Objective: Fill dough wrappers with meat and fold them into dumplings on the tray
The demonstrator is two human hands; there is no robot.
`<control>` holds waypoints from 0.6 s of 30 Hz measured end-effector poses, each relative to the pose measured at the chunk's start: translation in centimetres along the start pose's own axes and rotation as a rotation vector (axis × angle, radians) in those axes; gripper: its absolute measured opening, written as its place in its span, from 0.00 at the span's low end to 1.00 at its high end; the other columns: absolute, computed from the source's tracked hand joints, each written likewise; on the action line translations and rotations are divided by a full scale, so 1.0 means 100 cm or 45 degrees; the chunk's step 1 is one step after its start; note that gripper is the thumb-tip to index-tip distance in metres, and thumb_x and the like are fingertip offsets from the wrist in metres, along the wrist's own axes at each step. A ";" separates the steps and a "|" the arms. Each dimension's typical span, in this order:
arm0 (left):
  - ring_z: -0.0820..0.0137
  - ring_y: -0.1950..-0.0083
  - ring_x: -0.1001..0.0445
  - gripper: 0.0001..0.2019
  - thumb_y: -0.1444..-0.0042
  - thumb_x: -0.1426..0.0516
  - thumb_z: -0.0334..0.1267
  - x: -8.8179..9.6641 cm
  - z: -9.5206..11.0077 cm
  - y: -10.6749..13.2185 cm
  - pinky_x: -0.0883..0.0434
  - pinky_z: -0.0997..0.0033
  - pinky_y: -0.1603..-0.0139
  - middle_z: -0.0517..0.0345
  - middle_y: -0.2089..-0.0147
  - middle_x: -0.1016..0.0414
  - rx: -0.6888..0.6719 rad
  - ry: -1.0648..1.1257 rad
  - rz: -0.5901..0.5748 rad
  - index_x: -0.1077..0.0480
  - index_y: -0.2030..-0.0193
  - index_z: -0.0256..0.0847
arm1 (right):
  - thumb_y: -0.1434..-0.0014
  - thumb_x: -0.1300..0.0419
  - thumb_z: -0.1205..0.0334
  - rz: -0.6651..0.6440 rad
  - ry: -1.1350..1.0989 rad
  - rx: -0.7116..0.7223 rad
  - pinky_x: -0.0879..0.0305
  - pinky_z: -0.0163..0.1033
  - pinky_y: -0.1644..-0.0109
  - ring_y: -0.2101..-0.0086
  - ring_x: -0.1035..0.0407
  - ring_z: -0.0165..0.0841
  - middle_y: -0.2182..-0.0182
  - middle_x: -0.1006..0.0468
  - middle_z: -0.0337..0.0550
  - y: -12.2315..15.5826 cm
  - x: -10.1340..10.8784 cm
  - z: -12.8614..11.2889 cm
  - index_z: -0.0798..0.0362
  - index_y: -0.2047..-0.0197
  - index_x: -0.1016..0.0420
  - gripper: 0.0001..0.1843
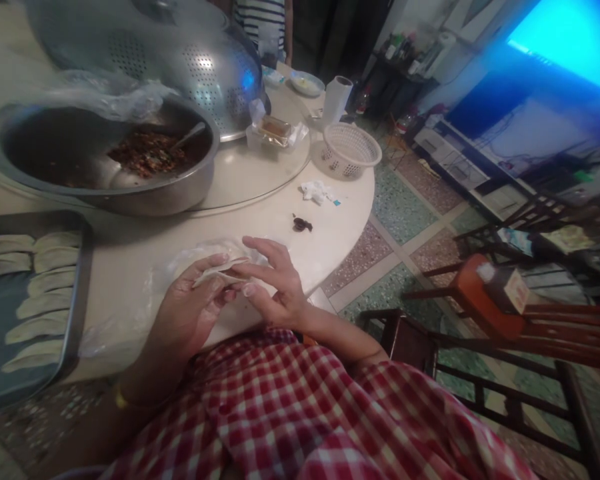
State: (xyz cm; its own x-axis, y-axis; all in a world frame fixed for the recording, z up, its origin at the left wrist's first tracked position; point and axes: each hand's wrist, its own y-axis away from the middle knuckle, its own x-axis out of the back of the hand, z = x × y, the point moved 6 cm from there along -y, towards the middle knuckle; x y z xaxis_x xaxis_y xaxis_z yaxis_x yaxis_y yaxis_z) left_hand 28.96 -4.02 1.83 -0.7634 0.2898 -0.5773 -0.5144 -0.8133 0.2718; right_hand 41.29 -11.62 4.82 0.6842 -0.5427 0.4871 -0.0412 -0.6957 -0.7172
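Over the table edge, my left hand (193, 303) holds a dumpling (220, 270), its pale wrapper folded over and gaping towards the right. My right hand (283, 287) meets the wrapper's right side with index finger and thumb, the other fingers raised. Any filling inside is mostly hidden by the fingers. Left of my hands, a metal tray (83, 293) carries several folded dumplings (47, 303) in rows. Beyond it stands a large metal bowl (145, 200) with dark minced filling (147, 153) and a spoon (190, 135) in it.
A perforated metal cover (200, 73) rises behind the bowl. On the table's right are a plastic basket (350, 150), a paper roll (337, 97), crumpled tissue (316, 192) and a dark scrap (301, 225). Chairs (485, 293) stand to the right; a person in stripes (261, 23) is opposite.
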 end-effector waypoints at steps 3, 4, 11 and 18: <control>0.74 0.74 0.20 0.25 0.74 0.20 0.41 -0.002 -0.001 0.001 0.24 0.81 0.72 0.58 0.70 0.15 0.020 -0.016 0.014 0.20 0.67 0.42 | 0.29 0.48 0.54 0.023 0.030 0.015 0.37 0.53 0.32 0.37 0.33 0.41 0.38 0.26 0.56 -0.001 0.004 0.001 0.54 0.47 0.19 0.20; 0.74 0.74 0.20 0.25 0.75 0.20 0.42 -0.003 -0.001 0.001 0.24 0.81 0.71 0.59 0.71 0.16 0.028 -0.025 0.016 0.20 0.67 0.43 | 0.29 0.47 0.53 0.002 0.042 0.022 0.38 0.54 0.31 0.37 0.34 0.42 0.38 0.27 0.56 -0.001 0.002 0.001 0.54 0.47 0.19 0.20; 0.72 0.71 0.19 0.24 0.71 0.20 0.43 -0.001 -0.004 0.002 0.22 0.79 0.69 0.57 0.68 0.15 0.031 -0.059 -0.006 0.20 0.66 0.42 | 0.27 0.52 0.50 0.002 0.114 0.118 0.34 0.52 0.33 0.37 0.33 0.39 0.38 0.27 0.55 -0.003 0.004 0.001 0.52 0.50 0.18 0.24; 0.76 0.73 0.24 0.23 0.67 0.21 0.41 -0.003 -0.004 -0.002 0.26 0.80 0.69 0.58 0.69 0.16 0.023 -0.047 -0.076 0.21 0.64 0.42 | 0.28 0.50 0.51 -0.004 0.046 0.106 0.37 0.55 0.32 0.37 0.34 0.40 0.38 0.26 0.52 0.001 0.009 0.004 0.50 0.54 0.16 0.22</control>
State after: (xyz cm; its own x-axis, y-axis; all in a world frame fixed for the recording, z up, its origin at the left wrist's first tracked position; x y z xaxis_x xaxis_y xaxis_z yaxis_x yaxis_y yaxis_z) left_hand 29.42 -4.19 1.62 -0.7449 0.3561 -0.5642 -0.5659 -0.7851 0.2516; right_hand 42.18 -11.99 4.96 0.6573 -0.5582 0.5062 0.0226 -0.6569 -0.7537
